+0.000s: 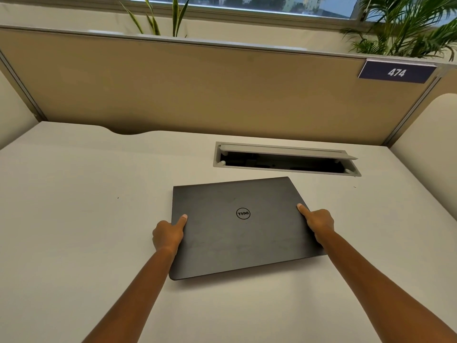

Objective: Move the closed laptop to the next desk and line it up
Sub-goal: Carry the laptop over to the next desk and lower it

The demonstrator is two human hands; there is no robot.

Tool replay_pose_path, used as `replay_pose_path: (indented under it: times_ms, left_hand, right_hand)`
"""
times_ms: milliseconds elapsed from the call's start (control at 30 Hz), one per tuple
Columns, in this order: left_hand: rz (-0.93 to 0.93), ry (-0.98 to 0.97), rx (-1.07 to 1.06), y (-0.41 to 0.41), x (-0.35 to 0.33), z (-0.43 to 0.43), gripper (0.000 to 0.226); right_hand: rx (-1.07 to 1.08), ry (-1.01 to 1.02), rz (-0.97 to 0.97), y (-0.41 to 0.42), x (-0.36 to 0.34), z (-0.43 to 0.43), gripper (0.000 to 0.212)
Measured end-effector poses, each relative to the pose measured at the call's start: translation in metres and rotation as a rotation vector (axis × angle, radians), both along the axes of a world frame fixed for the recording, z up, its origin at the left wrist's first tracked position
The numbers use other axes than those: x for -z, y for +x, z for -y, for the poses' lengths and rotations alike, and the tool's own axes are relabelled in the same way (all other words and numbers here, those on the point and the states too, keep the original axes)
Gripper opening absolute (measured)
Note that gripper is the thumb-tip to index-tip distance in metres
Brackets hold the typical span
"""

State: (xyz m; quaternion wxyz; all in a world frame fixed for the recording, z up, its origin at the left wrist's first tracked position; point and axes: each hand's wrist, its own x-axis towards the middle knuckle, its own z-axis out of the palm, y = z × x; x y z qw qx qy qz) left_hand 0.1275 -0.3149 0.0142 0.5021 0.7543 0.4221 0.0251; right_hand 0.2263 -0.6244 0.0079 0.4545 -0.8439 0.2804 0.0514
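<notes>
A closed dark grey laptop (243, 233) with a round logo on its lid lies on the white desk (74, 206), turned slightly counter-clockwise. My left hand (168, 235) grips its left edge, thumb on the lid and fingers tucked under the side. On the right edge my right hand (317, 222) holds the same way, thumb pressed on top. Whether the laptop rests fully on the desk or is slightly raised is unclear.
An open cable tray hatch (284, 158) is set into the desk just behind the laptop. A tan partition (197, 90) with a sign reading 474 (397, 71) closes the back. Side panels stand left and right. Plants (405, 26) rise behind the partition.
</notes>
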Motion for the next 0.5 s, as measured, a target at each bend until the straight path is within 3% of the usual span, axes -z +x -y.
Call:
replay_pose_path:
  times_ms: [333, 500]
  left_hand:
    - [0.001, 0.093, 0.012, 0.001, 0.004, 0.006, 0.054]
    - [0.048, 0.07, -0.038, -0.003, -0.002, 0.013, 0.058]
  right_hand:
    - [-0.063, -0.021, 0.051, 0.013, 0.007, 0.002, 0.055]
    - [-0.09, -0.049, 0.068, 0.013, 0.013, 0.004, 0.038]
